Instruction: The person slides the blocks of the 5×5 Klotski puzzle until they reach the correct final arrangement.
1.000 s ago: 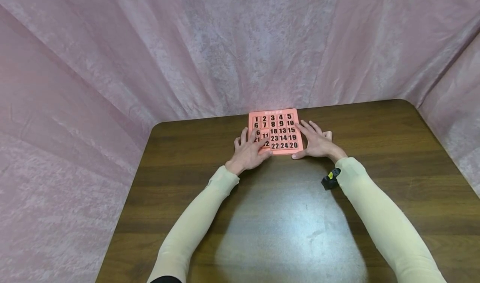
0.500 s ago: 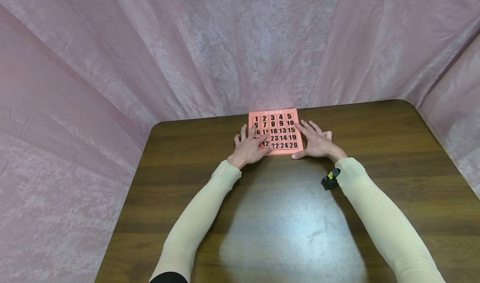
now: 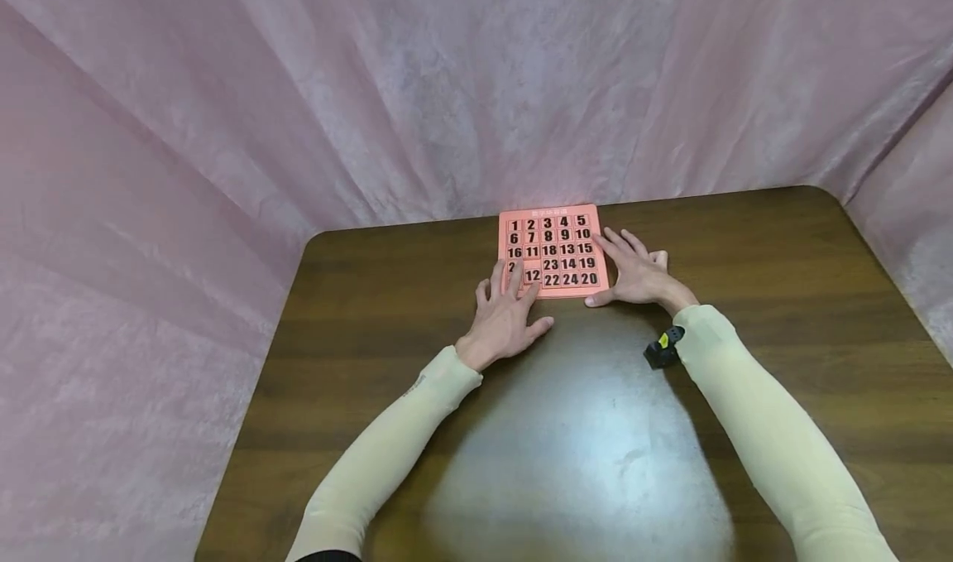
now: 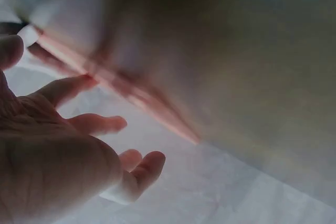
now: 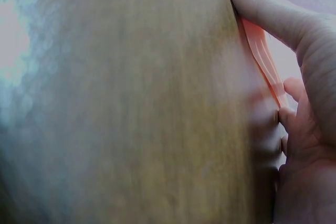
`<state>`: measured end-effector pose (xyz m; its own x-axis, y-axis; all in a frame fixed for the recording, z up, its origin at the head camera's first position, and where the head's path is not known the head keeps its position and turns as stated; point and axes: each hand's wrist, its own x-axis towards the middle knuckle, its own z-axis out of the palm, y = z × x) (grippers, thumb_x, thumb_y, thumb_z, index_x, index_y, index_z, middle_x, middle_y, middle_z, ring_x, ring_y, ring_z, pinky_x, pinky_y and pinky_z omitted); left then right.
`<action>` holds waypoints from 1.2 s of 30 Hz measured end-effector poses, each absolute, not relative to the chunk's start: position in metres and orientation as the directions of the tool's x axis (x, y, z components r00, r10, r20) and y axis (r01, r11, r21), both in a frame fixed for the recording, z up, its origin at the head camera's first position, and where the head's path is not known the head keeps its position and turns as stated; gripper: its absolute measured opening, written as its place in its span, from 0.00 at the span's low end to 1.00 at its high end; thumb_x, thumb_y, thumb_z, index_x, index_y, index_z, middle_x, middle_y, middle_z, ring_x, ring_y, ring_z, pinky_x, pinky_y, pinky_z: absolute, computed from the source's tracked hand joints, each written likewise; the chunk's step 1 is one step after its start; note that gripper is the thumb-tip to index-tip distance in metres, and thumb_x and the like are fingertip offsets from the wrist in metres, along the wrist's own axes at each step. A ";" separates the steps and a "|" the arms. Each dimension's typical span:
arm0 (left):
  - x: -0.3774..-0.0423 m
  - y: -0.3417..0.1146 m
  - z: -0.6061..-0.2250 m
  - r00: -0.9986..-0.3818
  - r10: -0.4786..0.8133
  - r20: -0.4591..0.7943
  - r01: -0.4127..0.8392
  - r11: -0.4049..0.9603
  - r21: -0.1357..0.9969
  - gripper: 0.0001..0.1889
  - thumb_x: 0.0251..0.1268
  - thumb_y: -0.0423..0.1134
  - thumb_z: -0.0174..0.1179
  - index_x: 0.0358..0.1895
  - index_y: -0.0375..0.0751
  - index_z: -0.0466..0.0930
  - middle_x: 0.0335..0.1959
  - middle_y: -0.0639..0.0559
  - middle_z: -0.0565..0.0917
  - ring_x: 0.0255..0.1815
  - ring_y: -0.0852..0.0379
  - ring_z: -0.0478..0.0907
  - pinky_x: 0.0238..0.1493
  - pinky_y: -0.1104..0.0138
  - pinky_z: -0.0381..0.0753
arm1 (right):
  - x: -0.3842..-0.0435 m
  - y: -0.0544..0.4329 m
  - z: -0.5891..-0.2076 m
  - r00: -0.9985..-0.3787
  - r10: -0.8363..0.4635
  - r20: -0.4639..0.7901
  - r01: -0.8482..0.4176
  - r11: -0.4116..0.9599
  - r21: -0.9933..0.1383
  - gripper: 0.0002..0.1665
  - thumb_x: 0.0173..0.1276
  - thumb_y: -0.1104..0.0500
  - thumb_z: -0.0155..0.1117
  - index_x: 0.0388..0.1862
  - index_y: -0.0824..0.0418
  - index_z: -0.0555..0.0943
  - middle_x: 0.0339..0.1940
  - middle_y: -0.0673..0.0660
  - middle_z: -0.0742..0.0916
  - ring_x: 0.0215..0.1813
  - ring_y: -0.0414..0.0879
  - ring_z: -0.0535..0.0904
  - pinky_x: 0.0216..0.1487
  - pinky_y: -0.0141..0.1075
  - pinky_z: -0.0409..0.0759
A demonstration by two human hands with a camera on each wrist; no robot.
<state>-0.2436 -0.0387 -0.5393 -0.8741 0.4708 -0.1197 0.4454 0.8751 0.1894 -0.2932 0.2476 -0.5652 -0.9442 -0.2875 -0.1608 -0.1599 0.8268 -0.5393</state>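
Note:
A pink number slide puzzle (image 3: 569, 264) with black numerals lies flat at the table's far edge. My left hand (image 3: 500, 326) reaches over its lower left corner with fingers spread, hiding part of the 21 tile and the corner below it. Its index fingertip is right at the lower edge of the 12 tile (image 3: 532, 276); a narrow gap shows above that tile, under the 11 tile (image 3: 532, 252). At the lower right corner my right hand (image 3: 639, 281) holds the frame, thumb at the near edge and index finger at the right side. Both wrist views show the puzzle's edge low and side-on.
The brown wooden table (image 3: 387, 297) extends toward me, with a bright glare in the middle. Pink velvet curtains (image 3: 447, 90) hang close behind the far edge and at both sides. A small black device (image 3: 661, 351) sits at the right wrist.
The 11 tile has slid up level with the 16. My left hand has drawn back toward me, uncovering more tiles. My right hand keeps its place on the frame; the head view shifted slightly.

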 end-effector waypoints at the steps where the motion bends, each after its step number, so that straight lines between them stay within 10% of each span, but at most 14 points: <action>1: -0.243 -0.038 -0.540 -0.875 0.468 -0.124 0.445 0.879 0.172 0.39 0.83 0.66 0.51 0.88 0.54 0.61 0.94 0.40 0.44 0.94 0.33 0.32 0.86 0.32 0.50 | -0.293 0.248 -0.564 -0.944 -0.286 -0.162 -0.158 0.826 -0.541 0.81 0.54 0.31 0.85 0.94 0.48 0.45 0.96 0.59 0.47 0.94 0.66 0.37 0.63 0.66 0.51; 36: -0.253 -0.071 -0.548 -0.927 0.358 -0.108 0.347 0.931 0.113 0.39 0.83 0.67 0.50 0.89 0.54 0.60 0.93 0.41 0.51 0.93 0.32 0.38 0.82 0.33 0.56 | -0.294 0.248 -0.561 -0.944 -0.287 -0.162 -0.162 0.833 -0.530 0.80 0.55 0.34 0.86 0.94 0.51 0.46 0.95 0.61 0.47 0.94 0.66 0.38 0.64 0.65 0.52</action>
<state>-0.2530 -0.0710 -0.5478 -0.9274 0.3584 -0.1075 0.3468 0.9312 0.1126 -0.2935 0.2480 -0.5611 -0.9441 -0.2869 -0.1622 -0.1620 0.8327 -0.5295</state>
